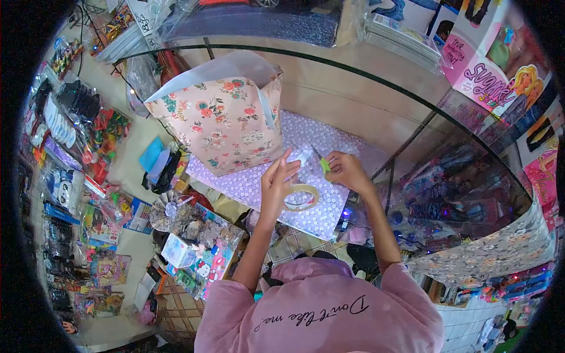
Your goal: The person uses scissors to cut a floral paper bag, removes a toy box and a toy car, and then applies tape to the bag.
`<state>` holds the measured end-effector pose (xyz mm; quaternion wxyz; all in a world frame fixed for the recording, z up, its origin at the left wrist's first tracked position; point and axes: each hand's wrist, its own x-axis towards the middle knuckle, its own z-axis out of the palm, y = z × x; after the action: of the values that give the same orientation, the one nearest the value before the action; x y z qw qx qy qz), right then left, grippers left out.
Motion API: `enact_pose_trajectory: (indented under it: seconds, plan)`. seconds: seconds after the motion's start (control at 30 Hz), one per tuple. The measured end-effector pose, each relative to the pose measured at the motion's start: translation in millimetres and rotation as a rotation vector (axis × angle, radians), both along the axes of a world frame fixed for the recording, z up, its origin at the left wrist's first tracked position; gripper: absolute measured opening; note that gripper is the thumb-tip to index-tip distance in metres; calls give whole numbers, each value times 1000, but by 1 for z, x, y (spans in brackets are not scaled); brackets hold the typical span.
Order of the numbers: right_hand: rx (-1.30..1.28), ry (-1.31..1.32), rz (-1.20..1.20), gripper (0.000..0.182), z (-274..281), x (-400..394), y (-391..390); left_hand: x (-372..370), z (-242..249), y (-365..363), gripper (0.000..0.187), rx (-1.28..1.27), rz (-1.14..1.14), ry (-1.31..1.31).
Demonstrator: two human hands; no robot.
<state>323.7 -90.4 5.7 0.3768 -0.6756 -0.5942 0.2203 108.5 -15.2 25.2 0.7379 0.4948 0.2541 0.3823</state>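
My left hand (275,180) is at the middle, its fingers raised and bent, with a roll of tape (301,197) held against its inner side. To the right, my right hand (348,170) pinches a small tool with a bright green handle (325,165); its thin grey end points up and left. Something clear and shiny, possibly a strip of tape, shows between the hands. Both hands are above purple flower-patterned paper (318,215). Just beyond my left hand stands a pink floral wrapped package (226,120), its upper end open and showing a pale inside.
A dark-edged glass counter (376,73) curves across the back and right. Boxed dolls (500,82) stand at the upper right. Packaged goods (97,223) line the left side. A Hello Kitty item (206,269) lies at the lower left, near a light blue box (178,251).
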Motion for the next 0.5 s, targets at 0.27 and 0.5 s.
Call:
enact_pose_trajectory:
  seconds: [0.27,0.5]
  plan:
    - [147,-27,162,47,52,-6,-51,0,21,-3,42,226,-116,69]
    - [-15,-255,209,55,66,-17,-68,7,21,0,38,186,-216,62]
